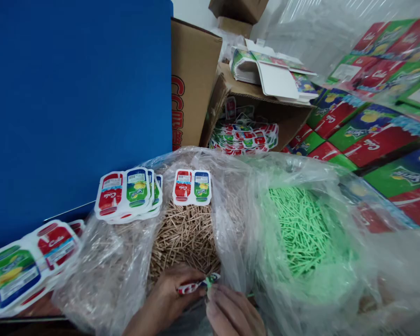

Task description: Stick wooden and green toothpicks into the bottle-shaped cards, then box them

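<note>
Low in the middle, my left hand [175, 291] is closed on a small printed packet [189, 288], seen nearly edge-on with red and green parts. My right hand [233, 311] pinches at the packet's green end; a thin pale green bit shows beside this hand, too small to make out. Just beyond my hands, short brown sticks [187, 233] fill a clear plastic bag [234, 224]. A double Cola and Sprite packet [192, 187] lies on the far end of these sticks. To the right, light green sticks [299, 228] fill another bag.
Stacks of double packets [124, 193] lie left of the brown sticks, with more [31, 266] at lower left. A blue panel [77, 102] stands at left. Behind the bags, a cardboard box [213, 107] holds many packets. Printed cartons [371, 130] are piled at right.
</note>
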Demonstrator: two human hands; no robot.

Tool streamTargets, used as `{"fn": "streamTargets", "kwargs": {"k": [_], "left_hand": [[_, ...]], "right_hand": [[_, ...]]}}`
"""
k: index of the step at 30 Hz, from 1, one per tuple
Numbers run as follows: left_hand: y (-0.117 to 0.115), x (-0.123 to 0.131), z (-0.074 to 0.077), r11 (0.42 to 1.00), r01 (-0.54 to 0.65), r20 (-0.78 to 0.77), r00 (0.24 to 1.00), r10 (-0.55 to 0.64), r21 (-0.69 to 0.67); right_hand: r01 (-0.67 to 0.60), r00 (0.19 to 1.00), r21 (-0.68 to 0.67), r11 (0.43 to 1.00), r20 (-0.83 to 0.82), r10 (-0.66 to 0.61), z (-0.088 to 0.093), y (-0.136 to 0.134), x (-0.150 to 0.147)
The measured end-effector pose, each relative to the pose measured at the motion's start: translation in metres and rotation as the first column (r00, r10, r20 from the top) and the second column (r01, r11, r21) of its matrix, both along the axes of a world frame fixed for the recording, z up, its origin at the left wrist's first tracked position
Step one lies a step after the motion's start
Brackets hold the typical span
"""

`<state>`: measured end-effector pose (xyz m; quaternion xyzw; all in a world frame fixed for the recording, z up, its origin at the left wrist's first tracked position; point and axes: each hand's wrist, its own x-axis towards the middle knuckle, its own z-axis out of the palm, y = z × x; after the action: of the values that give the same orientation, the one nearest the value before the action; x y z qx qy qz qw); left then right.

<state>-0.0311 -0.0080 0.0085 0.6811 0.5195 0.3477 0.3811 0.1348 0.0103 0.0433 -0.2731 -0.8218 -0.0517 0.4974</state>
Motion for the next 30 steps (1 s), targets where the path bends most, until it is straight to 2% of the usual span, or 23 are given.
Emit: {"fn": "streamTargets", "kwargs": {"k": [6, 8, 13, 15, 17, 20, 23, 27, 30], "left_hand": [[0.0, 0.002, -0.002, 0.996, -0.07, 0.008, 0.998, 0.07, 0.048], [-0.001, 0.003, -0.004, 0.996, -0.077, 0.011, 0.997, 0.077, 0.048], [-0.002, 0.001, -0.004, 0.999, -0.021, -0.003, 1.0, 0.021, 0.031], [-0.002, 0.001, -0.002, 1.0, -0.005, -0.01, 1.0, 0.005, 0.011], [-0.002, 0.001, 0.0, 1.0, -0.006, -0.016, 1.0, 0.006, -0.012], [-0.003, 0.0, 0.0, 0.999, -0.003, -0.013, 1.0, 0.002, -0.054], [-0.003, -0.001, -0.003, 0.996, -0.04, 0.03, 0.999, 0.043, -0.085], [-0.004, -0.008, -0.006, 0.991, -0.076, 0.106, 0.991, 0.088, -0.109], [-0.004, -0.014, -0.005, 0.996, -0.058, 0.137, 0.988, 0.068, -0.072]], "right_hand": [[0.052, 0.999, 0.094, 0.994, -0.017, -0.051, 0.003, 0.006, -0.003], [0.046, 0.998, 0.08, 0.996, -0.039, -0.043, 0.0, 0.005, -0.004], [0.046, 0.978, -0.195, 0.98, -0.191, -0.084, -0.016, -0.005, -0.007], [0.063, 0.955, -0.335, 0.94, -0.252, -0.154, -0.021, -0.009, -0.007], [0.053, 0.95, -0.475, 0.878, -0.246, -0.191, -0.024, -0.009, -0.006], [-0.034, 0.973, -0.571, 0.82, -0.205, -0.102, -0.023, -0.004, -0.004], [-0.08, 0.993, -0.502, 0.861, -0.114, 0.025, -0.024, 0.001, -0.001], [0.027, 0.992, -0.342, 0.939, 0.121, 0.016, -0.031, 0.003, 0.004], [0.009, 0.952, -0.213, 0.977, 0.301, 0.057, -0.035, 0.006, 0.006]]}}
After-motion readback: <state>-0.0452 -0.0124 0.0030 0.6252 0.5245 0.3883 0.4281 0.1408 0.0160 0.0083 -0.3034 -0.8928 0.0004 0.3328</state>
